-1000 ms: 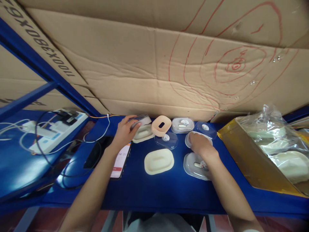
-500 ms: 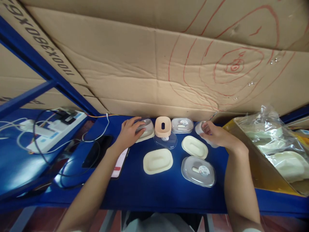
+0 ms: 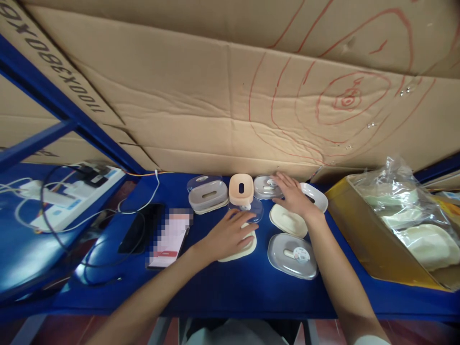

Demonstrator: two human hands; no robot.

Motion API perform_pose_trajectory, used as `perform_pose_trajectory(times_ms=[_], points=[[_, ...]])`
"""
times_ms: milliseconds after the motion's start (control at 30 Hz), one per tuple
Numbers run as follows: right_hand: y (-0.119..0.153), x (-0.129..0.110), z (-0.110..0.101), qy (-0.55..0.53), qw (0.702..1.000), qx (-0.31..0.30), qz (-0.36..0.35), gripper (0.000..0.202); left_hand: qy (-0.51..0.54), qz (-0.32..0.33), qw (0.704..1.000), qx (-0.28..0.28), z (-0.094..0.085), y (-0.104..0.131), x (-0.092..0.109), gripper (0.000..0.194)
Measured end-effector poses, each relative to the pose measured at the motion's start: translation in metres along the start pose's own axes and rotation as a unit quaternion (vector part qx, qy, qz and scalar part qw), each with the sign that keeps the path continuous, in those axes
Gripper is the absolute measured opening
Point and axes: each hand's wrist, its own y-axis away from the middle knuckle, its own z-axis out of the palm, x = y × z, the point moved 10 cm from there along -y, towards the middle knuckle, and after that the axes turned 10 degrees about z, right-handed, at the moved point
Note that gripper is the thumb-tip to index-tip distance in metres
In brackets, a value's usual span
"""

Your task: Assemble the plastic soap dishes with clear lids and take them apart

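My left hand (image 3: 235, 234) is open, fingers spread over a cream oval tray (image 3: 247, 251) and partly hiding it; I cannot tell whether they touch. My right hand (image 3: 293, 194) is also open, fingertips reaching the edge of a grey box with a clear lid (image 3: 265, 187). Below its palm lies another cream tray (image 3: 285, 220). A pale slotted shell (image 3: 318, 195) sits just right of that wrist. Farther left, a grey slotted shell (image 3: 207, 196) rests on a cream base. A peach slotted box (image 3: 241, 190) stands by a clear lid (image 3: 257, 214).
A second grey lidded box with a round label (image 3: 293, 256) lies near the front. On the left are a phone with a lit screen (image 3: 168, 239), a dark phone (image 3: 138, 230), cables and a power strip (image 3: 75, 199). Bagged cream pieces fill a carton (image 3: 352, 230) at right.
My left hand has left the grey shell at the back left and come right and nearer, over the cream tray. My right hand has let go of the pale shell and moved left.
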Motion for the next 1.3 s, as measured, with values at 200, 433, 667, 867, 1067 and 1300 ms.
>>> perform_pose_trajectory(times_ms=[200, 433, 667, 867, 1067, 1300], points=[[-0.007, 0.001, 0.008, -0.030, 0.998, 0.028, -0.042, 0.065, -0.079, -0.147, 0.985, 0.046, -0.022, 0.020, -0.056, 0.023], [0.006, 0.018, -0.025, -0.066, 0.995, 0.066, -0.044, 0.053, -0.126, -0.273, 0.954, 0.011, -0.018, 0.041, -0.077, 0.023], [0.016, 0.051, -0.059, -0.023, 0.983, 0.154, 0.098, 0.052, -0.145, -0.347, 0.926, -0.037, -0.007, 0.048, -0.078, 0.039], [0.010, 0.010, -0.049, -0.025, 0.992, 0.127, 0.006, 0.034, -0.142, -0.354, 0.922, -0.064, -0.003, 0.050, -0.084, 0.038], [0.002, -0.026, 0.017, -0.027, 0.997, 0.001, -0.076, 0.042, -0.140, -0.361, 0.920, -0.069, 0.002, 0.054, -0.094, 0.031], [0.006, -0.028, 0.017, -0.041, 0.996, -0.033, -0.074, 0.040, -0.143, -0.323, 0.935, -0.023, -0.003, 0.051, -0.093, 0.025]])
